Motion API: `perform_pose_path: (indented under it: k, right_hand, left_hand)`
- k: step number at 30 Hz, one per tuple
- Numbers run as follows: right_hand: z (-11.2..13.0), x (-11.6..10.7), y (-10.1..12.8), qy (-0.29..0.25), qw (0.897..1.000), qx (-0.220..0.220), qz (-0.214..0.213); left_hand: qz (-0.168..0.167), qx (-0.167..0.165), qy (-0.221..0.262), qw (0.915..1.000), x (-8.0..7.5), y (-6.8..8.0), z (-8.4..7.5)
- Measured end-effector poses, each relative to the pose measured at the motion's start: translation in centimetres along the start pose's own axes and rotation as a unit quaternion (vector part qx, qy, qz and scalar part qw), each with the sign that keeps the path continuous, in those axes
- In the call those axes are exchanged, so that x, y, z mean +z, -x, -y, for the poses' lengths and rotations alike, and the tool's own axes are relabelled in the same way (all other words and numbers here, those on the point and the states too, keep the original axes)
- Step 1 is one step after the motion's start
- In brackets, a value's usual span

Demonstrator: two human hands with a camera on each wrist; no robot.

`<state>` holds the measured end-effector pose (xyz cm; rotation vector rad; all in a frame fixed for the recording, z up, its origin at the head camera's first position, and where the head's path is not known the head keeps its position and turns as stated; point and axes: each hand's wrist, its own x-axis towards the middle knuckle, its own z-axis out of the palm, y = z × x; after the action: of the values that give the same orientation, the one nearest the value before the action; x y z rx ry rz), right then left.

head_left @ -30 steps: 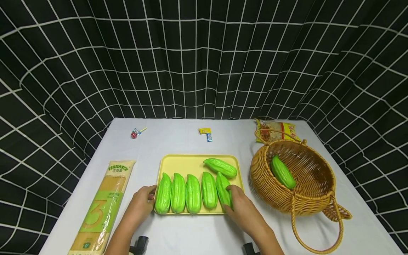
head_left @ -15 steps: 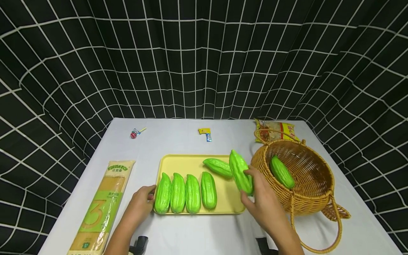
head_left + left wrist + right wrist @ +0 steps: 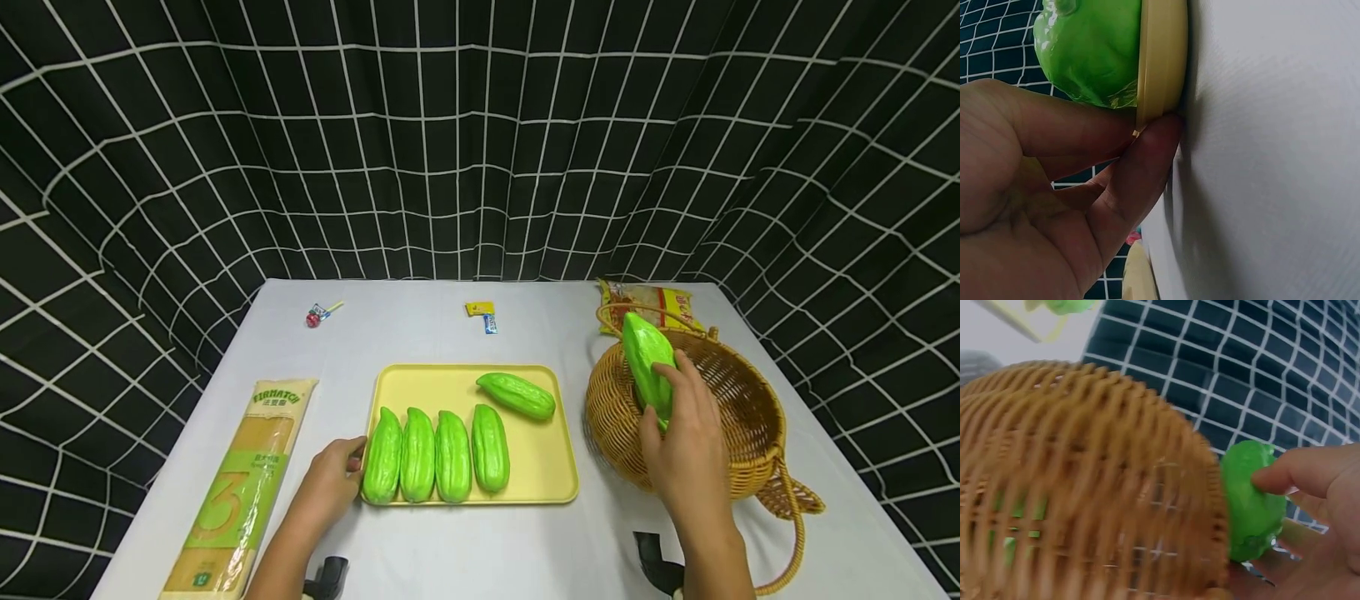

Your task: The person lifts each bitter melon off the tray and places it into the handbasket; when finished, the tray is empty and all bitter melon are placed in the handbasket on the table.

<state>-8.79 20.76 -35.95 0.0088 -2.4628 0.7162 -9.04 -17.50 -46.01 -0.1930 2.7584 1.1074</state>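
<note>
Fingers [image 3: 678, 385] of the right hand [image 3: 688, 442] are bent around a green gourd [image 3: 647, 354], grasping it with the pointed end up and tilted; the gourd is at the left side of the opening of the wicker basket [image 3: 618, 421], and contact with the rim cannot be confirmed. The right wrist view shows a green patch [image 3: 1038, 509] through the basket weave. The left hand [image 3: 330, 475] pinches the left edge of the yellow tray [image 3: 538, 458], which lies flat on the white cloth [image 3: 480, 550]. Four gourds [image 3: 453, 457] stand in a lengthwise row on the tray, the rightmost slightly apart; a fifth gourd [image 3: 517, 396] lies slantwise near the far right corner. A noodle packet [image 3: 240, 492] is located left of the tray. Beyond the tray are a lollipop [image 3: 313, 318] and two wrapped sweets [image 3: 480, 308]; a yellow-and-red food bag [image 3: 678, 307] is positioned behind the basket.
</note>
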Motion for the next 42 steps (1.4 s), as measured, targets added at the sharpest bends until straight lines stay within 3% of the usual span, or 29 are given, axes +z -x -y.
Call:
perform_pose_path:
  k: [13, 24, 35, 42]
  right_hand:
    - [-1.7, 0.9, 0.1, 0.032, 0.995, 0.076, 0.048]
    - [-2.0, 0.9, 0.2, 0.022, 0.995, 0.081, 0.053]
    - [-1.9, 1.4, 0.6, 0.002, 0.999, 0.047, 0.015]
    - [0.4, 2.0, 1.2, -0.037, 0.998, -0.038, -0.018]
  left_hand:
    - [-0.004, 0.010, 0.005, 0.9999, 0.0, 0.1, 0.0]
    - [-0.002, 0.003, 0.007, 1.0000, 0.0, 0.0, 0.0]
    - [-0.009, 0.003, 0.004, 0.9999, 0.0, -0.1, 0.1]
    - [-0.012, 0.007, 0.006, 0.9999, 0.1, 0.0, 0.1]
